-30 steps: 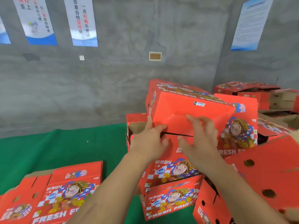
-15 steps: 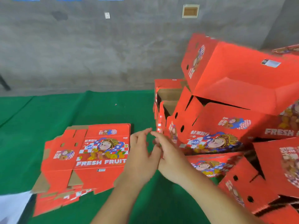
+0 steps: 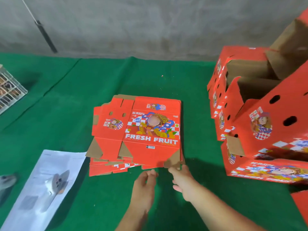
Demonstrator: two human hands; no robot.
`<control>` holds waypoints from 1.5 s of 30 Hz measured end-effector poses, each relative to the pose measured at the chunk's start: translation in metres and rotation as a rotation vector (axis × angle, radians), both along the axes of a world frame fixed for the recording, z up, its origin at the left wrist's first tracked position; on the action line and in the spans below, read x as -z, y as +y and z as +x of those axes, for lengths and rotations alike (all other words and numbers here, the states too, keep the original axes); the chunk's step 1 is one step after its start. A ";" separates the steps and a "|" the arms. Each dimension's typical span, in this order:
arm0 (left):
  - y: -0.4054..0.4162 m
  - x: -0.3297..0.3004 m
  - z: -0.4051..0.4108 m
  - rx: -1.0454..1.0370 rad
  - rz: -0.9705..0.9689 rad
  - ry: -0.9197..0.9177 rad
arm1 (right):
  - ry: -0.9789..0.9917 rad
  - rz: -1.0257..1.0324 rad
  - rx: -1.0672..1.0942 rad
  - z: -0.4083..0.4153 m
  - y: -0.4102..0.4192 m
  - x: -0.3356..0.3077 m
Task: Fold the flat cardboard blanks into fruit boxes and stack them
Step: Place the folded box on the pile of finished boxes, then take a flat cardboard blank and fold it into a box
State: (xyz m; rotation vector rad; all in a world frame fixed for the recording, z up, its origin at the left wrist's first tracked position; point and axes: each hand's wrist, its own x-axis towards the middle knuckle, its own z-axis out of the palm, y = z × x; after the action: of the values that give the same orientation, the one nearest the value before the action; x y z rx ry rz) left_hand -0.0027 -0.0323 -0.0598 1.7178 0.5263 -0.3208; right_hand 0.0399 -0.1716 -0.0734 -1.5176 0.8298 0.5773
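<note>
Both forearms reach forward from the bottom edge of the view, converging toward the near edge of a pile of flat blanks. The right hand (image 3: 180, 176) lies furthest forward, palm down, its fingertips (image 3: 173, 170) touching the near right corner of the stack of flat cardboard blanks (image 3: 136, 132), where a brown flap shows; whether it has a pinch on that flap or only touches it cannot be told, as the fingers look loosely extended. The left hand (image 3: 145, 182) sits just beside it, a little short of the stack's edge, fingers relaxed and slightly bent, holding nothing. The stack rests on a green cloth (image 3: 66, 97), its top blank red, printed with a cartoon figure and the words FRESH FRUIT, with lower blanks fanned out toward the near left. To the right, well apart from the hands, stand the folded fruit boxes (image 3: 260, 120), red with round holes in their sides, piled on one another, some with open brown interiors showing. To the left of the forearms lies a white printed sheet (image 3: 45, 185) on the cloth, its corner close to the stack. A grey concrete wall (image 3: 133, 27) rises behind.
</note>
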 end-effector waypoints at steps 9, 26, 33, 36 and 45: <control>-0.001 0.032 0.050 0.137 0.035 0.030 | 0.134 0.302 0.534 0.029 -0.007 0.031; -0.001 0.013 0.049 0.323 0.590 -0.522 | -0.412 0.286 0.663 0.058 -0.039 -0.006; 0.009 0.011 0.031 0.453 0.766 -0.314 | -0.753 -0.189 0.361 -0.021 -0.081 -0.035; 0.002 0.004 0.021 0.358 0.690 -0.451 | -0.858 -0.301 0.266 -0.044 -0.100 -0.059; -0.045 -0.016 -0.013 0.441 0.423 -0.610 | -1.047 -0.743 0.135 -0.099 -0.139 -0.131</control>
State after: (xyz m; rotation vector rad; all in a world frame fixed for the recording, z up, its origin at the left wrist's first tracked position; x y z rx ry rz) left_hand -0.0155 -0.0772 -0.0438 2.2130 -0.2591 0.0248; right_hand -0.0588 -0.3111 0.0579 -2.0678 0.2876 -0.7020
